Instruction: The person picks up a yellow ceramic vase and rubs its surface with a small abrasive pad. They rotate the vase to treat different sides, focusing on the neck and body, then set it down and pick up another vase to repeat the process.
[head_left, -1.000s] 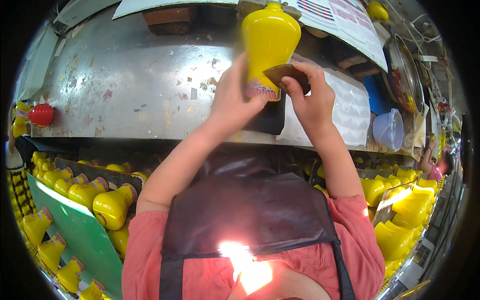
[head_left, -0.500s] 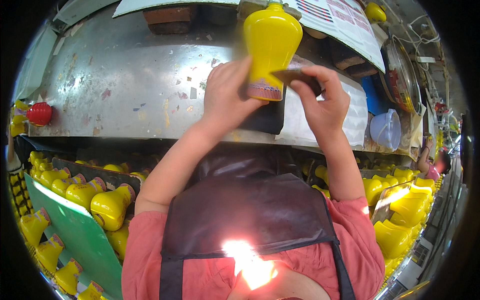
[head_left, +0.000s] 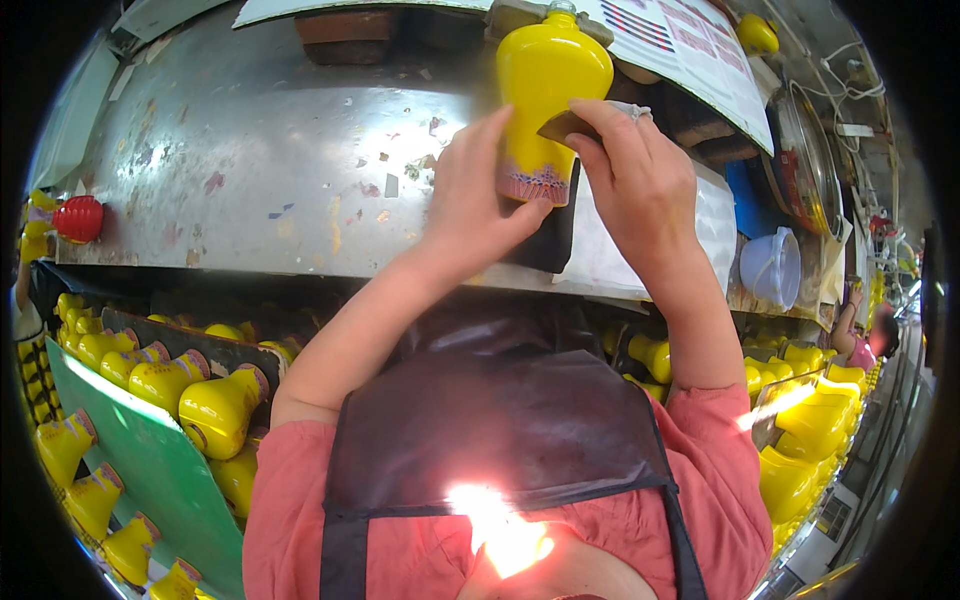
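A glossy yellow vase-shaped bottle (head_left: 555,75) lies with its neck pointing away from me. A purple, red and blue patterned band (head_left: 535,184) rings its near end. My left hand (head_left: 475,190) is closed around the left side of that end, the thumb along its base. Pinched in my right hand (head_left: 637,170) is a thin dark brown flat scraper (head_left: 565,126), its edge at the bottle's right side, just above the band. Something white and crumpled (head_left: 630,110) is at a finger of that hand; I cannot make out what it is.
A metal worktop (head_left: 270,170) with paint specks stretches left, where a red ribbed object (head_left: 78,219) stands. Bricks (head_left: 345,35) and a printed sheet (head_left: 680,50) are at the back. A white bucket (head_left: 770,266) stands right. Yellow bottles (head_left: 222,410) crowd racks on both sides; another person (head_left: 868,335) is far right.
My right hand has turned so its back shows and has moved slightly up along the bottle with the scraper. More of the patterned band shows; my left hand keeps its hold.
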